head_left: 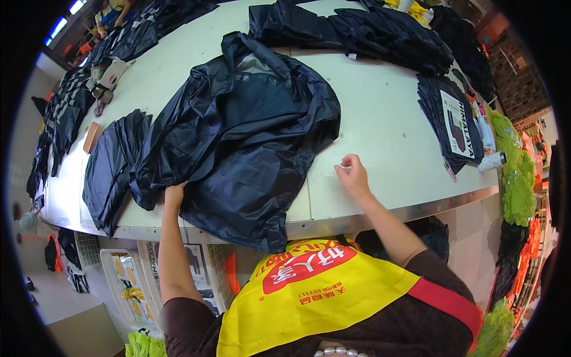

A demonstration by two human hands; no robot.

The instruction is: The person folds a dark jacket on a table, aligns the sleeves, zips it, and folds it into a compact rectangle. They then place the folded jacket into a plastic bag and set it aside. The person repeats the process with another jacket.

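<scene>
A black, shiny rain jacket lies spread across the pale table in front of me, its lower end hanging over the near edge. My left hand is closed on the jacket's left side near that edge, its fingertips partly hidden by the fabric. To the right of the jacket, my right hand hovers above or rests on the bare tabletop, apart from the garment. Its thumb and forefinger are pinched together around a tiny whitish thing too small to name. A stack of folded black garments lies just left of the jacket.
More black garments are heaped along the far side. At the right stand a pile of flat black packages and a white thread spool. Lime-green clothing hangs beyond the right edge. Baskets sit under the table's metal-edged front.
</scene>
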